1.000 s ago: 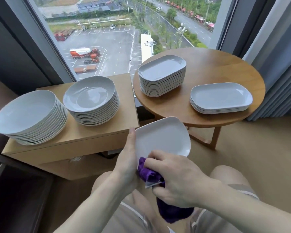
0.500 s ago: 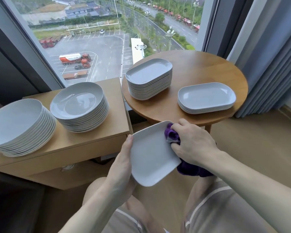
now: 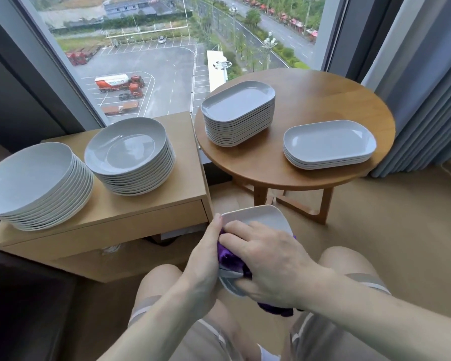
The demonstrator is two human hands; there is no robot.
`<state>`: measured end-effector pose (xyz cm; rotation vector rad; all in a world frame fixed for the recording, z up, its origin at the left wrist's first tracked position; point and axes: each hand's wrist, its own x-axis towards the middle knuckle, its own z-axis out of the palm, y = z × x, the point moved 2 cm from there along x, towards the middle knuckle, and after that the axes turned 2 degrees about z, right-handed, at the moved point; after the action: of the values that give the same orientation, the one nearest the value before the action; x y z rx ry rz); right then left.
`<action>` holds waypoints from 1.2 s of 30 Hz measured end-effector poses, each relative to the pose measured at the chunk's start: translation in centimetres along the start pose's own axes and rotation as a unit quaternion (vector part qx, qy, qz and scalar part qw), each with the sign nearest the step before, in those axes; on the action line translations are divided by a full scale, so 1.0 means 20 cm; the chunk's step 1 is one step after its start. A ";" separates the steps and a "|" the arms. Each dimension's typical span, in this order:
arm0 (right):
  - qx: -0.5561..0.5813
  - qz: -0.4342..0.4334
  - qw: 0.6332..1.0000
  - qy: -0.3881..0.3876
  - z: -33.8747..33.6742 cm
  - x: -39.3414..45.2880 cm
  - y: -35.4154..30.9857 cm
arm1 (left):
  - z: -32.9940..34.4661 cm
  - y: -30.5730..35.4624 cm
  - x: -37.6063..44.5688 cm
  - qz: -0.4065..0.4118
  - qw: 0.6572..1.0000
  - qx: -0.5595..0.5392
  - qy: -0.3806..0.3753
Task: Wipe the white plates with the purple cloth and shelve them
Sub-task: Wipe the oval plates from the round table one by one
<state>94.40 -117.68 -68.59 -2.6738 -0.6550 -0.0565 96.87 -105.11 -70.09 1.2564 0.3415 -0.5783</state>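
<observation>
So since half a second back the right hand (image 3: 268,259) has slid from the plate's far right corner to its near left part, dragging the purple cloth (image 3: 229,256) with it, and the plate (image 3: 255,217) has dropped lower over the lap. The left hand (image 3: 206,261) grips the plate by its left edge, thumb up along the rim, while the right hand's fingers are bunched over the cloth, pressing it onto the plate face. Only the far end of the plate peeks out past the knuckles. To do this bit properly I'd say keep that left grip firm so the plate doesn't tip, and sweep the cloth right out to the corners and rim instead of just scrubbing the middle. On the round table (image 3: 323,100) to the right there's a tall stack of oblong plates (image 3: 237,105) and a short stack (image 3: 328,142); two stacks of round plates (image 3: 125,149) sit on the wooden cabinet (image 3: 141,212) at left. Looks like plenty left to wipe.
</observation>
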 end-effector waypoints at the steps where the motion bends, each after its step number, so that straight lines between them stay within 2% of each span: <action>1: 0.005 -0.010 1.000 -0.014 0.01 0.00 -0.01 | -0.01 0.02 0.00 -0.015 1.000 -0.016 0.002; 3: -0.002 -0.039 0.998 -0.045 0.03 -0.01 -0.02 | -0.03 0.06 0.02 -0.027 0.998 -0.052 0.000; 6: -0.017 -0.041 0.996 -0.080 0.05 0.00 0.00 | -0.07 0.12 0.06 0.006 0.998 -0.060 0.032; 12: -0.037 0.063 0.994 -0.081 -0.04 0.05 0.18 | -0.13 0.20 0.07 0.074 0.996 -0.032 0.045; 17: -0.076 0.194 0.976 -0.061 -0.10 0.06 0.41 | -0.09 0.19 0.04 0.075 0.997 -0.001 -0.018; 20: -0.085 0.215 0.973 -0.027 -0.10 0.07 0.45 | -0.06 0.13 0.03 0.053 0.997 0.021 -0.058; 24: -0.077 0.192 0.978 -0.023 -0.08 0.06 0.42 | -0.04 0.09 0.03 0.048 0.994 0.043 -0.091; 28: -0.044 0.133 0.990 -0.010 -0.07 0.06 0.29 | -0.02 0.06 0.02 0.048 0.990 0.089 -0.100; 32: 0.008 0.048 0.999 0.017 -0.03 0.03 0.05 | -0.04 0.02 0.05 0.018 0.996 0.075 -0.045; 36: 0.030 0.026 0.999 -0.023 0.00 0.00 -0.05 | -0.08 0.01 0.07 -0.014 1.000 0.021 0.003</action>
<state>93.90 -116.95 -68.34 -2.6400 -0.5922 0.0368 98.22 -103.91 -71.18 1.2948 0.3533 -0.6075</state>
